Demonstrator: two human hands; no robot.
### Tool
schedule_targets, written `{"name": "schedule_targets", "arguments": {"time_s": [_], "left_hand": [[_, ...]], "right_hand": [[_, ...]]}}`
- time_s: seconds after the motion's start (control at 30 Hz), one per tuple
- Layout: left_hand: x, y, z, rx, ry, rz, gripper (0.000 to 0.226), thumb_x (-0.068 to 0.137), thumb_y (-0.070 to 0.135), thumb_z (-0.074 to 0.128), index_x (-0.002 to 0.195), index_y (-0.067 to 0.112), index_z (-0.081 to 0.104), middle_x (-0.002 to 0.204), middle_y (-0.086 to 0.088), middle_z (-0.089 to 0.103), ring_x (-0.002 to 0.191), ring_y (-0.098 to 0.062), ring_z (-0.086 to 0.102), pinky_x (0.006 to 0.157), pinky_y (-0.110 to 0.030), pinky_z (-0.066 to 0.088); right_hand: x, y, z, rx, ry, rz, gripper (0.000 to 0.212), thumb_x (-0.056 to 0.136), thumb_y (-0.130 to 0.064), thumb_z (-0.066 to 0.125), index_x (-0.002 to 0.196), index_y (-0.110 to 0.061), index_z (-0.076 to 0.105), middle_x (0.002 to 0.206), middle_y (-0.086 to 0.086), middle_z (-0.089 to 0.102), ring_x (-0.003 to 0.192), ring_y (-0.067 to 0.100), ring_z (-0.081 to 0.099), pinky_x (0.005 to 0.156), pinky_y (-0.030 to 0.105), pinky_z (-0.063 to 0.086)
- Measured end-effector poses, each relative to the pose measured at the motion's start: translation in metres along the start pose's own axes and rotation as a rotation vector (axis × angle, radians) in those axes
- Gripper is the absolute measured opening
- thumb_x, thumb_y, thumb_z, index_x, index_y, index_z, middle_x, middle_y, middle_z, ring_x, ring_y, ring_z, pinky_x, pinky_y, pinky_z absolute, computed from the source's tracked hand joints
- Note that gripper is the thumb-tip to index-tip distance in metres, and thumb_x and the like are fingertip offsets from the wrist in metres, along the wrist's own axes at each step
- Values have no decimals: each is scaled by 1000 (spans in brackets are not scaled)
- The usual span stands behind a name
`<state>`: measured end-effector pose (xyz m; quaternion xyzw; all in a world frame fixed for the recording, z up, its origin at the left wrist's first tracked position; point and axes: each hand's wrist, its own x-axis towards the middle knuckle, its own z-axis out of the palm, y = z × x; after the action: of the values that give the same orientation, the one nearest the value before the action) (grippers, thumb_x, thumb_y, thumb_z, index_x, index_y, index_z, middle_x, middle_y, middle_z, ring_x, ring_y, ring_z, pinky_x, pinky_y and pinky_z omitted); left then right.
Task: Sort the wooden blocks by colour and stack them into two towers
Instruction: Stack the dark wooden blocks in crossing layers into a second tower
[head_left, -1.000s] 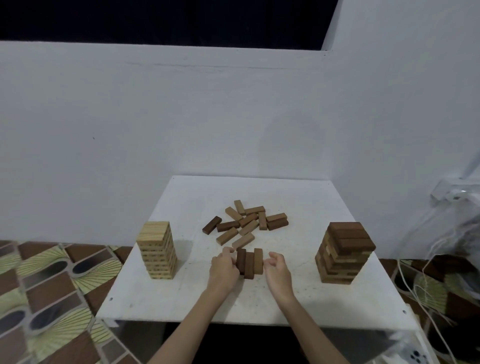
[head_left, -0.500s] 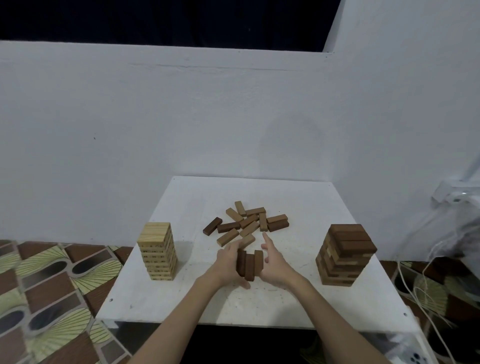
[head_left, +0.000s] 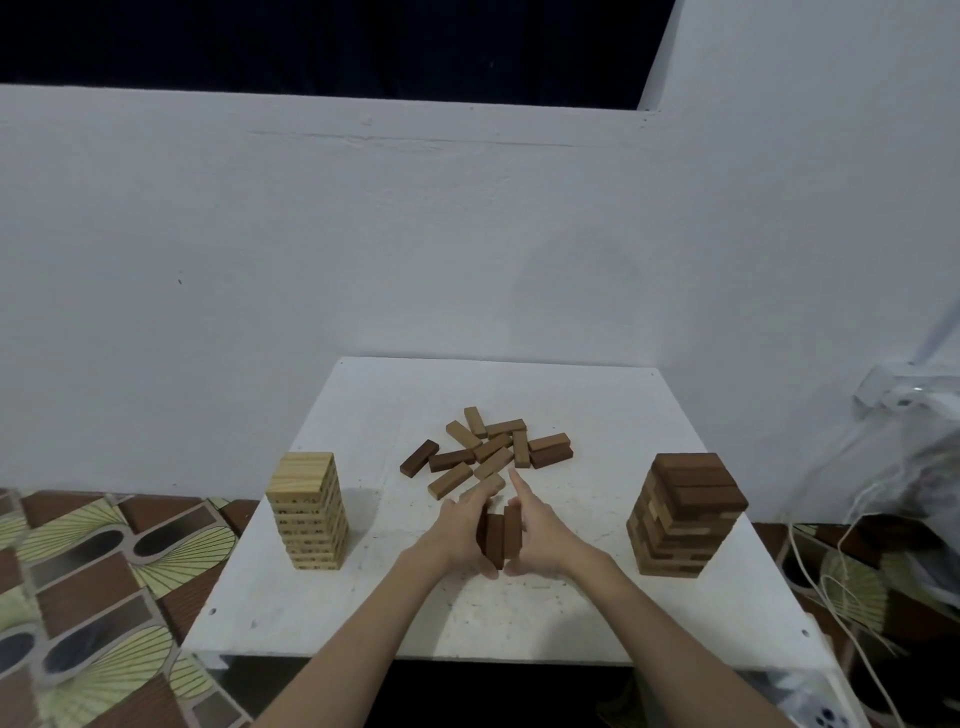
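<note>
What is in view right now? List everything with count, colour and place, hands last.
light tower: one, pale yellow wood, left side of the table.
dark tower: one, dark brown top layers over mixed brown and tan layers, right side of the table.
loose blocks: about a dozen, tan and dark brown mixed, in a heap at the table's middle.
held blocks: three, dark brown, side by side between the two hands, near the front.
table: one, white, against the wall.
wall: white, behind the table.
floor mat: brown and green patterned, at left.
cables: white, at right of the table.
left hand: grip on the held blocks' left side.
right hand: grip on their right side.
</note>
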<state>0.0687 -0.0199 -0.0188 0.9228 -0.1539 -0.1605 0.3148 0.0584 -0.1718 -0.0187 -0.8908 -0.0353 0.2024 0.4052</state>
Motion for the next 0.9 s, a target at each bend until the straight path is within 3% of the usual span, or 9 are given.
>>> {"name": "schedule_targets", "arguments": {"time_s": [0.13, 0.33, 0.63, 0.9], "left_hand": [[2, -3, 1, 2, 1, -21, 116, 53, 22, 89, 146, 29, 20, 142, -2, 43, 131, -28, 35, 108, -45, 33], [4, -4, 2, -15, 8, -13, 115, 54, 19, 89, 147, 26, 21, 144, -2, 40, 131, -27, 34, 110, -43, 30], [2, -9, 7, -119, 38, -39, 115, 53, 15, 87, 146, 33, 20, 129, -5, 47, 118, -25, 42, 100, -47, 41], [1, -14, 1, -89, -25, -22, 120, 48, 17, 90, 145, 31, 21, 135, -1, 45, 124, -24, 40, 105, -46, 38]], "right_hand": [[1, 1, 0, 19, 1, -6, 132, 60, -4, 83, 148, -43, -8, 138, 5, 33, 124, 27, 42, 98, 48, 47], [2, 1, 1, 26, 8, -22, 127, 61, -8, 83, 149, -42, -2, 137, 4, 32, 123, 27, 44, 98, 47, 48], [-4, 3, -2, -11, -1, -78, 118, 69, -9, 81, 151, -33, 1, 124, 4, 42, 107, 19, 52, 90, 33, 51], [-10, 0, -9, -10, -61, -83, 121, 67, -7, 81, 152, -33, -1, 130, -1, 37, 104, 14, 49, 77, 22, 49]]}}
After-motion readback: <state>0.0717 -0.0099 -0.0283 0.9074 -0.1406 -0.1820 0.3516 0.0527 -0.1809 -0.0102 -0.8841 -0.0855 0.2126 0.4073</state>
